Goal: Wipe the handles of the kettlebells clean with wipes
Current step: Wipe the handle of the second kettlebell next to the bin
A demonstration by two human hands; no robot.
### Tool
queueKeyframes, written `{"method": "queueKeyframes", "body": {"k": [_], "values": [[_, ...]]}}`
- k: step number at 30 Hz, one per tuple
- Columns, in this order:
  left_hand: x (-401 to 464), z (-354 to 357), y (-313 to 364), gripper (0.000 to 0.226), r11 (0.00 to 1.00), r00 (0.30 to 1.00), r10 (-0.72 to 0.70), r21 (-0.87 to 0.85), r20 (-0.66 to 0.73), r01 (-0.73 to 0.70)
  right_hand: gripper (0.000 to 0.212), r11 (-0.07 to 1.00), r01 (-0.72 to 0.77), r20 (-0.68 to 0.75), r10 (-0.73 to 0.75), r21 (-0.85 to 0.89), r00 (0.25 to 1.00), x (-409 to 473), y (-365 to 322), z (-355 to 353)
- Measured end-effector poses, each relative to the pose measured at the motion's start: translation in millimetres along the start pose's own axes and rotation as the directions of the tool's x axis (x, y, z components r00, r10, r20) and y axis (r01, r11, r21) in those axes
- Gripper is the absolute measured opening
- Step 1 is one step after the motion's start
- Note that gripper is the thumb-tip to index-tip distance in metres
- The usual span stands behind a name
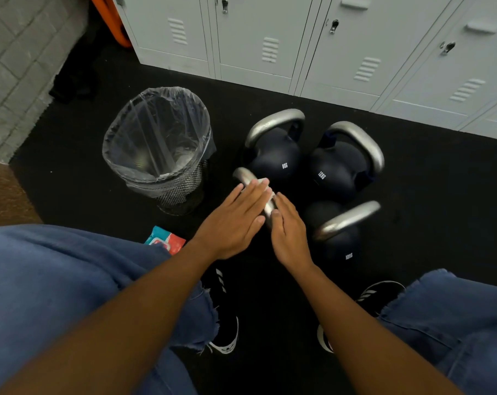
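Bin with clear bag at left on the floor, wipes pack just below. Left hand flat, fingers straight, pressing a white wipe on the nearest kettlebell handle. Right hand relaxed, fingers resting on that same handle. Probably mid-wipe on the first one. Next: rub along the bar, then three more kettlebells to the right.

Black rubber floor, four kettlebells clustered, lined mesh bin beside them, wipes pack nearer.
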State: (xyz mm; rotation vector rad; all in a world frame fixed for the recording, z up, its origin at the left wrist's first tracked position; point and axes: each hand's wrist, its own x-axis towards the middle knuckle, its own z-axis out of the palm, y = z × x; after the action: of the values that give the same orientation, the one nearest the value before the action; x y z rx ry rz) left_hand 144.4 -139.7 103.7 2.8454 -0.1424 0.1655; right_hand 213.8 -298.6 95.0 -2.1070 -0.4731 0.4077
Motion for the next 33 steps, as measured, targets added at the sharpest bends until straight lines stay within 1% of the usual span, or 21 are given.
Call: {"method": "queueKeyframes", "body": {"k": [1, 2, 5, 9, 13, 15, 17, 21, 24, 27, 29, 33], "values": [[0.1, 0.2, -2.1, 0.062, 0.998, 0.999, 0.041, 0.047, 0.026, -0.043, 0.047, 0.999, -0.016, 0.009, 0.016, 0.039, 1.0, -0.2, -0.6, -1.2], [0.5, 0.3, -2.3, 0.062, 0.997, 0.998, 0.05, 0.058, 0.03, -0.052, 0.042, 0.997, -0.037, 0.024, 0.036, 0.068, 0.999, -1.1, -2.5, -2.7], [1.2, 3.2, -0.5, 0.061, 0.999, 1.0, 0.02, 0.036, 0.015, -0.021, 0.032, 0.984, -0.139, 0.079, 0.131, 0.109, 0.988, -0.4, -6.7, -4.9], [-5.5, 7.9, -0.4, 0.06, 0.998, 1.0, 0.025, 0.063, -0.019, -0.024, 0.039, 0.967, -0.185, 0.077, 0.174, 0.173, 0.982, 1.6, -11.3, -5.6], [-4.7, 5.8, -4.4, 0.054, 1.0, 0.996, 0.025, -0.009, -0.089, -0.026, 0.04, 0.95, -0.233, 0.044, 0.228, 0.209, 0.973, 8.2, -13.1, 0.9], [-0.4, 3.5, -5.5, 0.051, 0.999, 0.993, 0.005, -0.039, -0.118, -0.01, 0.042, 0.926, -0.276, 0.027, 0.279, 0.258, 0.96, 15.3, -17.5, 3.7], [8.3, 1.2, -5.3, 0.05, 0.997, 0.993, -0.029, -0.075, -0.118, 0.02, 0.043, 0.911, -0.303, 0.027, 0.308, 0.28, 0.951, 22.0, -20.7, 6.3], [37.1, -1.3, -7.1, 0.046, 0.988, 0.994, -0.091, -0.129, -0.061, 0.082, 0.047, 0.933, -0.304, -0.001, 0.31, 0.193, 0.951, 29.8, -21.4, 13.0], [32.8, 3.1, -5.6, 0.049, 0.986, 0.989, -0.126, -0.119, -0.072, 0.117, 0.053, 0.938, -0.309, -0.043, 0.319, 0.159, 0.947, 31.8, -19.9, 15.7], [4.4, 9.9, -5.5, 0.054, 0.97, 0.982, -0.172, -0.187, -0.078, 0.155, 0.053, 0.923, -0.327, -0.055, 0.344, 0.203, 0.937, 32.7, -19.8, 19.8], [-5.2, 11.7, -7.9, 0.056, 0.963, 0.985, -0.161, -0.231, -0.067, 0.142, 0.053, 0.915, -0.327, -0.091, 0.356, 0.237, 0.93, 32.8, -21.0, 23.5], [5.0, 9.4, -14.7, 0.054, 0.962, 0.984, -0.155, -0.242, -0.092, 0.128, 0.055, 0.909, -0.318, -0.146, 0.365, 0.271, 0.919, 33.6, -16.9, 30.6]]}}
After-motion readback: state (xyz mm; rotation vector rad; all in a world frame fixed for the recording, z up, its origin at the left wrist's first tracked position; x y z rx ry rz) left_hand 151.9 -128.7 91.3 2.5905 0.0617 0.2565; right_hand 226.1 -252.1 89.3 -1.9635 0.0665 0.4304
